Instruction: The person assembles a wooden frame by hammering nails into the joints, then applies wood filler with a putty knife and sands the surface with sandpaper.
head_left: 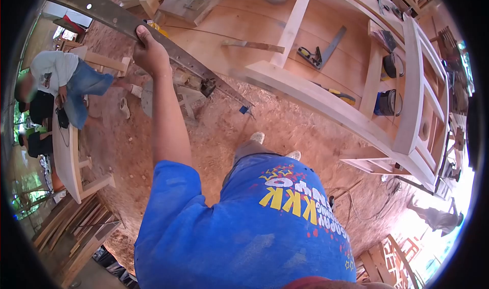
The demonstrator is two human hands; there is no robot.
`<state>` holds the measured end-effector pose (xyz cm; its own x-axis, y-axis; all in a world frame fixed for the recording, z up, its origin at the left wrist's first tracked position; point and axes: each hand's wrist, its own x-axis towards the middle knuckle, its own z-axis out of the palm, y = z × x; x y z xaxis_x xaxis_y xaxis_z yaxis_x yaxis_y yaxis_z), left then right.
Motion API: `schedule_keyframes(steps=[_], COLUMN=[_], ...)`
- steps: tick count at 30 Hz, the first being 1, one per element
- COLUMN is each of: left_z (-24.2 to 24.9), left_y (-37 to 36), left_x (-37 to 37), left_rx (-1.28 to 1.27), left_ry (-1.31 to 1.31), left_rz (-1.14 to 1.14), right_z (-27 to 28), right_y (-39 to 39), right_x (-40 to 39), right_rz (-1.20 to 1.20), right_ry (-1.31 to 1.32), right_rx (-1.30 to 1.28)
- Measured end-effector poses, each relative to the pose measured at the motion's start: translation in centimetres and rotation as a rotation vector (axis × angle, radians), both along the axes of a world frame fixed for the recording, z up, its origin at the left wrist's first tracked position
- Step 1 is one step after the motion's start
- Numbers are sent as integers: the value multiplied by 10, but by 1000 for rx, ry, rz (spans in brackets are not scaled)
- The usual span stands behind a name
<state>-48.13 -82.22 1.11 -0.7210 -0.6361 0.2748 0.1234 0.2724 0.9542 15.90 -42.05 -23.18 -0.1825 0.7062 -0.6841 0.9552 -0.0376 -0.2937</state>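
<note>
Reddish earth is spreading beneath an open workshop, and a planked wooden counter [249, 25] is supporting a pale wooden frame [326, 96] and a combination square [319, 57]. Another person [57, 75] is sitting off to the left. The left hand [152, 54] is holding a long perforated metal bar [170, 48] out over the ground, seemingly handling or positioning it. Its fingers are closing around the bar, the thumb lying along the upper face. From that grip, the bar is running toward the upper-left edge one way and sloping the other way past a dark metal fitting [208, 86] to a small blue end piece [244, 109], apart from the frame. Managing such length is probably calling for a firm grip and clearance beside the frame. The right hand is not showing, so its state is impossible to tell.
</note>
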Motion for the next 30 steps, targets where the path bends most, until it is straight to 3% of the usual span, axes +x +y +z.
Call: schedule_keyframes(steps=[4,7,10,15,18,21,24,27,30], left_z=[-15,-16,11,13,-4,4,0,4,1], left_y=[-20,-14,-9,-14,-13,-11,-14,-15,-22], left_x=[-13,-7,15,-3,-17,-9,0,29,30], left_rx=[-126,-226,-69,-72,-183,-169,-364,-381,84], left_ry=[-34,135,-71,-81,34,-152,-114,-9,279], left_rz=[-20,147,34,0,40,-34,-67,-230,-727], right_z=[-3,-7,-6,-8,-8,-7,-6,-6,-5], right_y=[-6,-10,-15,-23,-26,-27,-29,-32,-34], right_x=[0,1,4,2,4,6,4,4,6], right_rz=[-1,-13,-33,-19,-29,-23,-14,-12,-15], right_ry=[-2,3,-8,-25,-34,-48,-59,-69,-73], right_rx=[-7,-13,-14,-27,-31,-31,-38,-39,-36])
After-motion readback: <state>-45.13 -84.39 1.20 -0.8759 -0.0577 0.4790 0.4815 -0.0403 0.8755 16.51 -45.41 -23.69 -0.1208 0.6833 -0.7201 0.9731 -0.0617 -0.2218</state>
